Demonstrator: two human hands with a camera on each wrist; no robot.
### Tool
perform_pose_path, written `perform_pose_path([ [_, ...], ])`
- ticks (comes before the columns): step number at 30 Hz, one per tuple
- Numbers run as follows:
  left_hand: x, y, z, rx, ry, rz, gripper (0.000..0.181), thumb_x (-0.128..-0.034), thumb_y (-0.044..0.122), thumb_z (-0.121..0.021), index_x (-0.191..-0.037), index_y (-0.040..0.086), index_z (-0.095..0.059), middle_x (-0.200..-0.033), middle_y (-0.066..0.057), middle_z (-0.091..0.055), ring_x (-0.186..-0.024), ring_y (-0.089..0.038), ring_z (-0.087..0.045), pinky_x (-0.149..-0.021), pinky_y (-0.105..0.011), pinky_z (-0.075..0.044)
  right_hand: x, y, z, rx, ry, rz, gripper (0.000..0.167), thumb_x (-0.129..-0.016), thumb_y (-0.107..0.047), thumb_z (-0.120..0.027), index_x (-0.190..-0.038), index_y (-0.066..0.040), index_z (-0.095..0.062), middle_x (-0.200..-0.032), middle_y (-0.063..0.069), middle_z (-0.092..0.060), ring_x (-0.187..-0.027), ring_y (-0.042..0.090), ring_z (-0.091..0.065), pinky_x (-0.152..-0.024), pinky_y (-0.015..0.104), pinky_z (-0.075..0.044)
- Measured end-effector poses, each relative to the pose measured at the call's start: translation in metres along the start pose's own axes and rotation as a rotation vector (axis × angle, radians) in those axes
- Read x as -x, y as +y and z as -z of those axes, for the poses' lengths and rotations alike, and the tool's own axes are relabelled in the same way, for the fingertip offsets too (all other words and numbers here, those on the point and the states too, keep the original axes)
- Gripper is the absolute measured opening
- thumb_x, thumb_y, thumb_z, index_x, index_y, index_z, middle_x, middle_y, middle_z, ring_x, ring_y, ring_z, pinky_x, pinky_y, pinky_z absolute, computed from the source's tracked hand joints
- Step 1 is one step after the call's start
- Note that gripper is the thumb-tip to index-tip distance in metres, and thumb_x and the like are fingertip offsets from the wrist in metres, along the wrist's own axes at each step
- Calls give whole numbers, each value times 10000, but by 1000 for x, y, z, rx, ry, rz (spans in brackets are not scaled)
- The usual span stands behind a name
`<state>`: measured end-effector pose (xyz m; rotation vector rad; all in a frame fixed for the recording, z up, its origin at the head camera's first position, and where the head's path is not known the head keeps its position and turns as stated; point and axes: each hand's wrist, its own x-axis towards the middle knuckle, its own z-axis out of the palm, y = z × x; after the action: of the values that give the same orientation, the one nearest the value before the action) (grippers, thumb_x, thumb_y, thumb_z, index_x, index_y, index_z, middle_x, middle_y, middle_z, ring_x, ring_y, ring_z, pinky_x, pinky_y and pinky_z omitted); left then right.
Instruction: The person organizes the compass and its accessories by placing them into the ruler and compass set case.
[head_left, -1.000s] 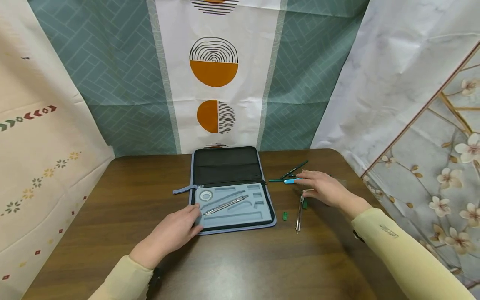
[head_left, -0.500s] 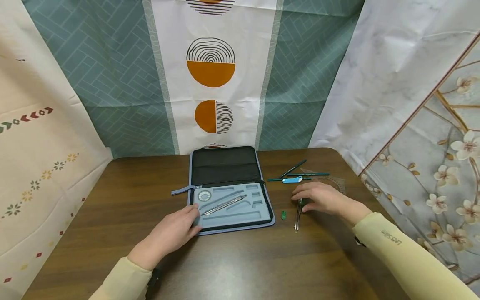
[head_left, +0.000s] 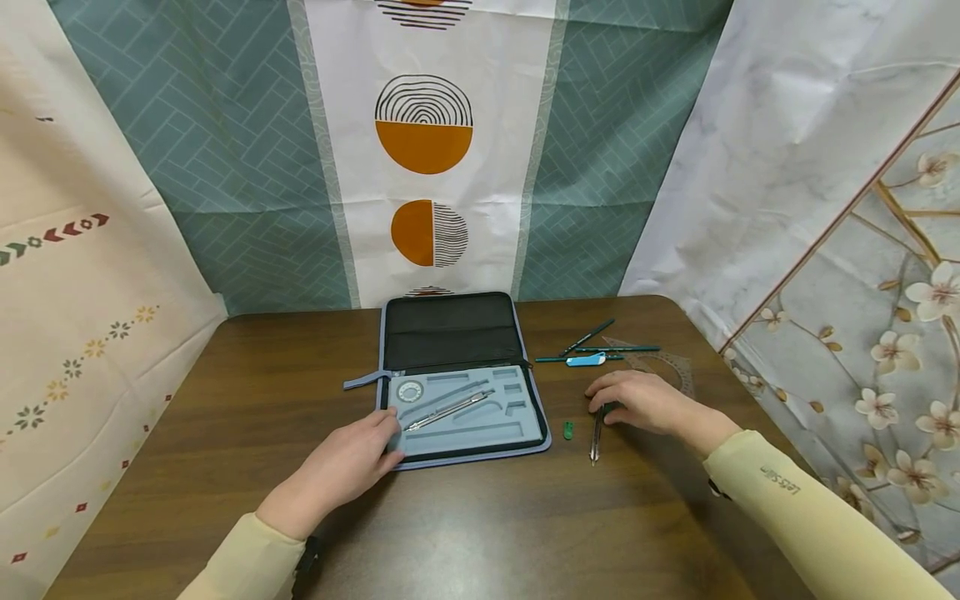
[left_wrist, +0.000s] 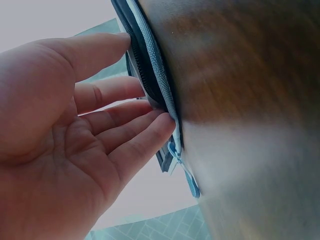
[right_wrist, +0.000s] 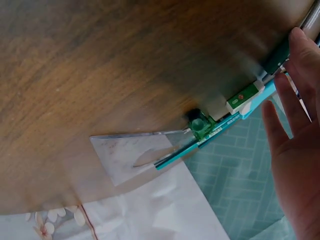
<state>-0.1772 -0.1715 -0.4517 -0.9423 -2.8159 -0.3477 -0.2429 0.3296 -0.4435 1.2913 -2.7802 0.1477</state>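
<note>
The zip case [head_left: 452,333] lies unfolded, with a pale blue tray [head_left: 465,436] in its near half. My left hand [head_left: 352,458] rests at the tray's near left corner; the left wrist view shows extended fingers against the zip edge [left_wrist: 162,75]. A slim silver drawing tool [head_left: 450,410] lies in the tray, beside a small white dial [head_left: 410,391]. Right of the case, my right hand [head_left: 637,404] pinches the top of a silver compass [head_left: 595,450], partly hiding it. In the right wrist view, a green-sleeved eraser [right_wrist: 244,96] and a green sharpener [right_wrist: 201,126] lie near that hand.
A small green piece [head_left: 567,430] lies between case and compass. Behind my right hand are several dark green pencils [head_left: 587,335], a light blue object [head_left: 586,360] and a clear protractor [head_left: 684,371]. Patterned cloth [head_left: 255,167] hangs behind the wooden table [head_left: 465,517].
My right hand has come down and toward me from above the pencils to the compass top, uncovering the pencils and protractor. My left hand stays at the case.
</note>
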Motion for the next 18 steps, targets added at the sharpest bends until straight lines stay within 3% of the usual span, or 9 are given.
perform_pose_path([
  [18,0,2,2,7,-1,8,245,-965,165,-889,-1073,40,-708,-1408,-271,-682,-1043,-273,-730,-759,-365,-603,1,5,-8,17,74,50,240,-863,-134,-945,-1022,-218,-786,-1251,23,-743,-1120,250,-725,-855,495,-622],
])
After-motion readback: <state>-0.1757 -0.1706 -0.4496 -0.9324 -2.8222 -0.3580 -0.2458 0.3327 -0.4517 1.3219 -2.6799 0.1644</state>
